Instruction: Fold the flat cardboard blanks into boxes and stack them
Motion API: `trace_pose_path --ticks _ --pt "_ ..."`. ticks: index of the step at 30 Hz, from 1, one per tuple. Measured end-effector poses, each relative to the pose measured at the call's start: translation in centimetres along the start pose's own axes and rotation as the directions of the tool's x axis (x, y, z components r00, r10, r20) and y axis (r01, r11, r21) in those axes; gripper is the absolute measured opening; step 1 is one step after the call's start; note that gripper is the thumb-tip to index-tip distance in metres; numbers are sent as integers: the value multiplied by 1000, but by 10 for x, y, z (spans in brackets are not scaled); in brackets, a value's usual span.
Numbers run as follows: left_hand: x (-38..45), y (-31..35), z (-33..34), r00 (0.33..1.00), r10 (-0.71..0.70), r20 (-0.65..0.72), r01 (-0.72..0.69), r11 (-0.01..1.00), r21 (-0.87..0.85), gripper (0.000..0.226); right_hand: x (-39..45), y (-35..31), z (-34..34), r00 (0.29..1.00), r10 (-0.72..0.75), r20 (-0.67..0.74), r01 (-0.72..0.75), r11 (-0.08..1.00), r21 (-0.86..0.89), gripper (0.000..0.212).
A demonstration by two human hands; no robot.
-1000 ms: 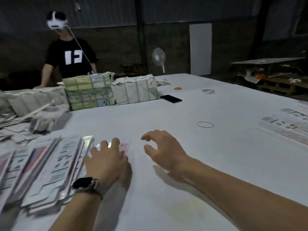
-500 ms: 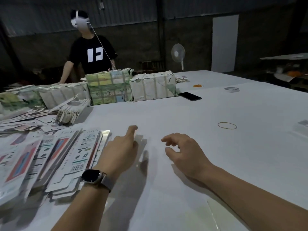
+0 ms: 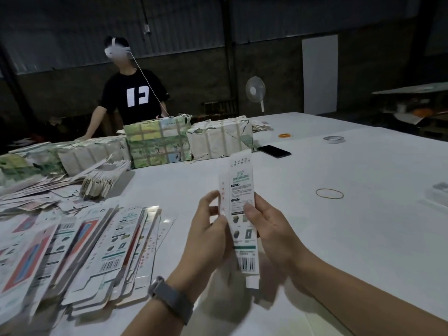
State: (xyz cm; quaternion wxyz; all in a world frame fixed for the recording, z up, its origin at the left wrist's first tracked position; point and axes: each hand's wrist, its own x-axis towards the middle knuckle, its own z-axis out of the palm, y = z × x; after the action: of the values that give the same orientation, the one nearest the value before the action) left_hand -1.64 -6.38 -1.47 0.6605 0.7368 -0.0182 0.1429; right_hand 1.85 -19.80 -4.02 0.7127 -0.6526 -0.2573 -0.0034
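Above the white table [image 3: 315, 238], just in front of the camera, both hands hold one long, narrow cardboard blank [image 3: 241, 214] upright, clear of the tabletop. The left hand [image 3: 208, 236] grips its left edge, thumb on the printed face and fingers curled behind; a grey watch [image 3: 169, 299] sits on that wrist. The right hand [image 3: 269, 229] pinches the right edge, its thumb pressed on the front beside the dark printed squares. A barcode shows near the blank's lower end and a plain flap hangs below it. To the left, a fanned pile of flat blanks [image 3: 80, 251] lies on the table, with a looser heap [image 3: 36, 195] behind it. Farther back stand strapped bundles [image 3: 157, 141] in a row. A black phone [image 3: 274, 151] lies just right of the bundles, a rubber band [image 3: 329, 193] well to the right of the hands, and a tape roll [image 3: 334, 139] beyond it. Another person [image 3: 133, 93] in a black shirt and white headset stands behind the bundles, near a fan [image 3: 255, 92].
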Motion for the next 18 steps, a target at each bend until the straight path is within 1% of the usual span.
trace_pose_path --ticks 2,3,4,5,6,7,9,11,13,15,18 --pt "-2 -6 4 994 -53 91 59 997 -58 32 -2 1 3 1000 -25 7 25 1000 -16 40" --pt "-3 -6 6 988 -62 142 75 994 -84 41 -3 2 4 999 -50 3 50 998 -47 47" --pt "-4 -6 7 982 -62 177 81 991 -106 56 -4 2 5 997 -74 3 74 995 -70 52" --pt "-5 -6 9 977 -62 204 88 989 -119 68 -4 1 7 996 -92 7 92 993 -79 53" --pt "-6 -5 10 974 -59 219 89 987 -131 72 -5 1 9 995 -102 14 103 992 -77 51" --pt "-6 -4 12 973 -55 225 91 984 -153 68 -6 -1 10 994 -107 17 108 991 -76 48" --pt "-6 -1 11 972 -77 220 131 961 -242 53 -9 -2 11 993 -114 -1 114 988 -107 45" --pt "-6 1 6 962 -88 258 169 936 -310 44 -9 -2 9 992 -125 -24 121 984 -134 43" --pt "-7 2 1 950 -66 304 169 931 -324 45 -8 -1 7 995 -92 -37 88 990 -112 47" --pt "-6 1 -4 955 -62 291 162 930 -331 45 -7 -3 6 998 -47 -31 44 996 -83 50" --pt "-4 -2 -7 957 -49 287 146 933 -328 45 -7 -4 3 999 -26 -36 24 998 -52 49"
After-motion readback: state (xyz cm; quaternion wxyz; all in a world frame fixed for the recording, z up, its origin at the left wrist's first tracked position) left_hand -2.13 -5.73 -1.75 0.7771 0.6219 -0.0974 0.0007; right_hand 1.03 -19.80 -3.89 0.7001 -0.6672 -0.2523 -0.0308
